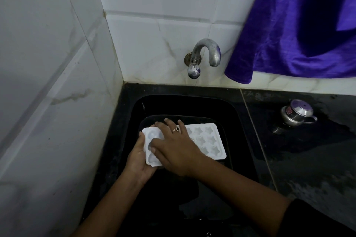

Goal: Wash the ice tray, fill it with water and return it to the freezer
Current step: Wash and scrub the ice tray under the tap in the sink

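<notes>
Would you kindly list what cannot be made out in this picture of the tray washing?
All in the head view:
1. Middle cells of the ice tray, covered by the right hand.
2. Fingers of the left hand, hidden under the tray's left end.
3. Bottom of the sink, too dark to show water or drain.
4. The purple cloth, cut off by the top and right edges.
5. Red mark on the steel pot, too small to read.

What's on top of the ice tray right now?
The right hand lies flat across the ice tray, over its left and middle, fingers spread, a ring on one. Star-shaped cells show at the right; cells under the hand are covered.
</notes>
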`<state>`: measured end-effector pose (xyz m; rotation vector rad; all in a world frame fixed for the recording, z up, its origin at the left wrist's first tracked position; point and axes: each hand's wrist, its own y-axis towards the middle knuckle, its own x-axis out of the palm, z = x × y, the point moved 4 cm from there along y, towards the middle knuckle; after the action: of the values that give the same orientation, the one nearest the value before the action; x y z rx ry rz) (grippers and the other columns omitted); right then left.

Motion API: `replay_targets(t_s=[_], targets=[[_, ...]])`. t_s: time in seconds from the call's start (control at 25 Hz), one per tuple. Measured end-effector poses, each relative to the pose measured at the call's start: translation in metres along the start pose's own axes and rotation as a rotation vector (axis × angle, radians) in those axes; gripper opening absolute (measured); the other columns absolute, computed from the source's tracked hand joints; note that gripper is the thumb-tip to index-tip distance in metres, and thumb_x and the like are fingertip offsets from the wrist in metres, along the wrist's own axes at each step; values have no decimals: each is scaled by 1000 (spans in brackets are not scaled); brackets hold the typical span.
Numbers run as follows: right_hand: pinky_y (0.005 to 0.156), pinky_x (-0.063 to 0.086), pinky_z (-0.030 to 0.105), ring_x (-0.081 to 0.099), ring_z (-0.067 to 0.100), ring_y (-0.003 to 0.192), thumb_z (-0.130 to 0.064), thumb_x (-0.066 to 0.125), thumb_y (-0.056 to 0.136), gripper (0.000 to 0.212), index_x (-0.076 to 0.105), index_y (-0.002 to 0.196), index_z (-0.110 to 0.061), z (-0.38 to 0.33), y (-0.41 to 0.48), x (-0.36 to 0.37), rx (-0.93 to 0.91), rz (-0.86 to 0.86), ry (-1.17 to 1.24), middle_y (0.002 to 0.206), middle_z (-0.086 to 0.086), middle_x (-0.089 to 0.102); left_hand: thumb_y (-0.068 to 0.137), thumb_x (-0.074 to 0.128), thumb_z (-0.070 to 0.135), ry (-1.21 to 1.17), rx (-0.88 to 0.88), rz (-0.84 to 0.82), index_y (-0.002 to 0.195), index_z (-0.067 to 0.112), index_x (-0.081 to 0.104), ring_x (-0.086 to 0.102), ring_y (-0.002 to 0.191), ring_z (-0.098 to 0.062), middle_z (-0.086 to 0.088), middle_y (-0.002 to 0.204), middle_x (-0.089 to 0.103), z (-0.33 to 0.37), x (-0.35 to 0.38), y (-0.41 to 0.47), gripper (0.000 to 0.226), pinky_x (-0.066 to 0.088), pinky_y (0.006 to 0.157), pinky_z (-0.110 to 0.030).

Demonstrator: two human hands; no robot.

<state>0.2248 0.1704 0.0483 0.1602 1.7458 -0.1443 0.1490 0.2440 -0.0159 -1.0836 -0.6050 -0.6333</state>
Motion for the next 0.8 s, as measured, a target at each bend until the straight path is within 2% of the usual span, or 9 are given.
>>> replay_targets(t_s=[0.12,0.2,0.36,0.44,0.52,0.68,0.8], targets=[[122,13,69,17,40,155,-47,36,107,40,60,131,-25,-3,-4,7,-29,-25,-31,165,17,28,105,39,59,9,2,15,125,1,68,78,94,-37,-27,119,73,1,1,-3,68,65,67,-48],[123,9,68,17,41,155,-48,35,107,41,59,135,-30,3,-4,5,-25,-19,-9,166,16,27,105,39,59,-20,4,-7,117,1,73,78,91,-38,-27,115,74,3,5,-5,69,65,67,-50],[121,15,68,18,39,155,-47,37,107,40,67,118,-23,-3,-2,6,-15,-24,-15,165,16,29,106,39,58,24,-9,31,132,3,63,78,94,-34,-26,120,73,-4,3,-3,65,66,68,-45],[123,12,67,19,38,155,-47,36,107,41,66,124,-24,-3,-2,5,-50,-28,-8,165,15,28,105,40,57,-3,-13,26,131,3,63,79,91,-34,-25,116,75,-3,4,-4,64,66,66,-44],[123,10,67,20,39,154,-50,30,106,44,66,124,-32,5,-2,1,-3,-10,21,165,14,30,104,40,58,-19,-30,25,132,3,61,79,90,-35,-26,116,74,-2,3,-2,65,65,66,-47],[123,13,65,19,38,155,-47,34,106,43,65,124,-23,-4,-2,6,-9,-38,-1,165,16,29,106,37,57,11,-2,28,134,4,62,78,98,-33,-24,122,73,-2,1,2,65,66,72,-44],[123,12,66,21,38,154,-49,33,107,42,68,121,-33,3,-1,1,3,-15,12,164,13,31,106,37,57,-7,-11,28,133,3,61,79,94,-35,-26,119,74,-3,-1,3,65,66,69,-47]])
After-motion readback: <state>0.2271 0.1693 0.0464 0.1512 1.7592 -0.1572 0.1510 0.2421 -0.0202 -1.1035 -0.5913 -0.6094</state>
